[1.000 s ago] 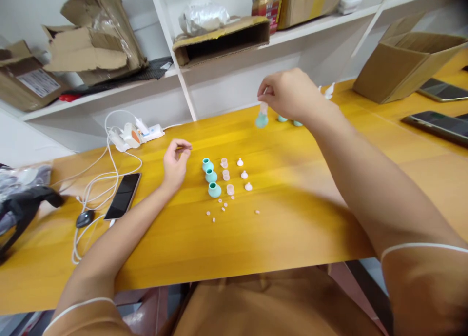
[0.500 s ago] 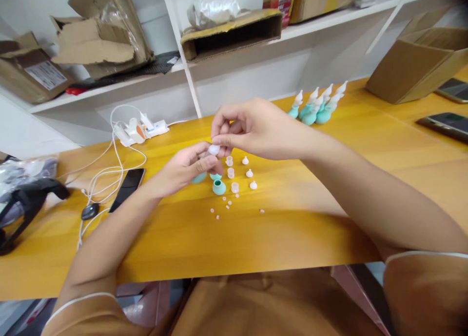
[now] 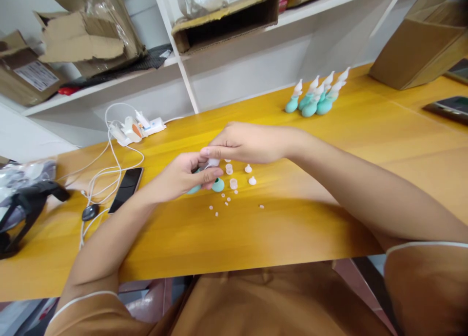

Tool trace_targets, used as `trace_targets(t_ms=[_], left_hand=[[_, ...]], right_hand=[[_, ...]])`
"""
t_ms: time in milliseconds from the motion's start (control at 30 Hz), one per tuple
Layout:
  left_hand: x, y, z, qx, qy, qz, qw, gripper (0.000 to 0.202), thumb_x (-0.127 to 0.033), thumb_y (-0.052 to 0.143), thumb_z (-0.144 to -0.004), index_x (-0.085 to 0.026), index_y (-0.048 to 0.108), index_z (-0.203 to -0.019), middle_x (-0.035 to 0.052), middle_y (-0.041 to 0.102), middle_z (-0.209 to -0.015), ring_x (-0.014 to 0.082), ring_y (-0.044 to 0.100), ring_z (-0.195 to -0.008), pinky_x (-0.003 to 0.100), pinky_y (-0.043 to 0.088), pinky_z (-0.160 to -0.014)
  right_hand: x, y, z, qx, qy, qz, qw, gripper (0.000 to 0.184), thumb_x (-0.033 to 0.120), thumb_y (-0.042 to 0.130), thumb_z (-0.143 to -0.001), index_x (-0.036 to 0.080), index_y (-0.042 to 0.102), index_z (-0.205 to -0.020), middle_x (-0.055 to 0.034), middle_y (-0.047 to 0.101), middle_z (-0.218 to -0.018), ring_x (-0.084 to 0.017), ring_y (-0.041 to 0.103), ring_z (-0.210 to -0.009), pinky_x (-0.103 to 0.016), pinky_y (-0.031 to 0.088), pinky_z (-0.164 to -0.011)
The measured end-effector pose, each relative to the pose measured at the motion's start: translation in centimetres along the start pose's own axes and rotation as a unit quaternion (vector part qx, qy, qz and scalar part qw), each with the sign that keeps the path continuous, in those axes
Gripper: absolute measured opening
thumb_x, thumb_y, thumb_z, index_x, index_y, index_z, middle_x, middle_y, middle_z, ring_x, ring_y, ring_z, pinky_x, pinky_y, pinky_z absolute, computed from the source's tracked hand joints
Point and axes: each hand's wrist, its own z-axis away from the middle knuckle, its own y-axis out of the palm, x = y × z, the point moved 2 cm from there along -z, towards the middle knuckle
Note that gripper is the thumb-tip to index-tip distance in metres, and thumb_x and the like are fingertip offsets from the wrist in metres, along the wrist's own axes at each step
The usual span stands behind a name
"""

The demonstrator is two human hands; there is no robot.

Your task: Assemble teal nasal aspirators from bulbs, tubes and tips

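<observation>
My left hand [image 3: 183,176] is closed around a small teal bulb [image 3: 193,188] just above the yellow table [image 3: 292,214]. My right hand [image 3: 244,143] pinches a small white cap piece [image 3: 214,163] right over that bulb, the two hands touching. Beside them on the table stand another teal bulb [image 3: 218,185], two pink cups [image 3: 231,176] and two white tips [image 3: 250,174]. Several tiny pink beads [image 3: 224,205] lie scattered in front. Several finished teal bulbs with white tips [image 3: 316,97] stand grouped at the far right of the table.
A black phone [image 3: 125,189], a mouse [image 3: 89,211] and white cables with a power strip [image 3: 133,128] lie to the left. A black object [image 3: 22,209] sits at the left edge. Cardboard boxes [image 3: 420,43] and phones [image 3: 449,107] are at the right; white shelves with boxes stand behind.
My right hand came back from the far right, where it left a finished bulb in the group, and met my left hand, which picked up a teal bulb. Both hands now sit slightly lower.
</observation>
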Motion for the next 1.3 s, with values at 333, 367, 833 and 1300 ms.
trace_targets(t_ms=[333, 367, 833, 1300], left_hand=[[-0.5, 0.9, 0.9, 0.090, -0.037, -0.088, 0.991, 0.032, -0.048, 0.088, -0.088, -0.021, 0.074, -0.078, -0.0017, 0.074, -0.072, 0.0137, 0.065, -0.061, 0.026, 0.049, -0.059], [-0.4, 1.1, 1.0, 0.090, -0.034, -0.123, 0.988, 0.030, -0.046, 0.089, -0.087, -0.021, 0.075, -0.078, -0.0019, 0.075, -0.072, 0.0137, 0.065, -0.061, 0.026, 0.048, -0.059], [2.9, 3.2, 0.9, 0.133, 0.019, -0.356, 0.925, 0.022, -0.032, 0.095, -0.083, -0.022, 0.075, -0.080, 0.0014, 0.075, -0.076, 0.0196, 0.065, -0.064, 0.032, 0.038, -0.061], [-1.3, -1.4, 1.5, -0.191, 0.112, -0.188, 0.957, 0.025, -0.045, 0.078, -0.099, -0.024, 0.075, -0.113, 0.0000, 0.079, -0.092, 0.0167, 0.071, -0.076, 0.028, 0.053, -0.072]], right_hand=[[-3.3, 0.9, 0.0, 0.119, -0.004, -0.248, 0.961, 0.067, 0.071, 0.052, -0.110, 0.016, 0.056, -0.072, 0.0072, 0.029, -0.061, -0.007, 0.023, -0.057, -0.022, 0.023, -0.054], [-3.5, 0.7, 0.1, 0.112, 0.000, -0.247, 0.963, 0.069, 0.073, 0.053, -0.109, 0.017, 0.052, -0.070, 0.0072, 0.028, -0.061, -0.007, 0.022, -0.057, -0.023, 0.022, -0.054], [-3.6, -1.8, 1.1, 0.048, 0.062, -0.082, 0.994, 0.074, 0.079, 0.046, -0.108, 0.017, 0.048, -0.069, 0.0035, 0.037, -0.063, -0.009, 0.029, -0.061, -0.025, 0.025, -0.059], [-2.4, -2.4, 1.4, 0.042, 0.056, -0.075, 0.995, 0.070, 0.074, 0.047, -0.111, 0.017, 0.048, -0.071, 0.0040, 0.034, -0.064, -0.009, 0.028, -0.062, -0.026, 0.025, -0.060]])
